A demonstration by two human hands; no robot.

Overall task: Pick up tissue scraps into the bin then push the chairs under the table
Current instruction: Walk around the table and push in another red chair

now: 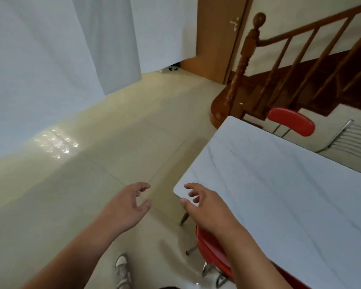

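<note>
1. Both hands, left and right, are held apart, fingers loosely curled, nothing gripped.
2. No tissue scraps or bin can be seen.
3. The near red chair sits partly under the bench; probably light, best pushed by its rigid seat edge.

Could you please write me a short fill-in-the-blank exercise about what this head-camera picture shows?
1. Both hands, the left hand and the right hand, hold ____.
2. The near chair below the right arm has a seat coloured ____.
3. The white table top carries ____ tissue scraps.
4. Beyond the table's far corner rises a wooden ____.

Missing words: nothing; red; no; staircase
</note>
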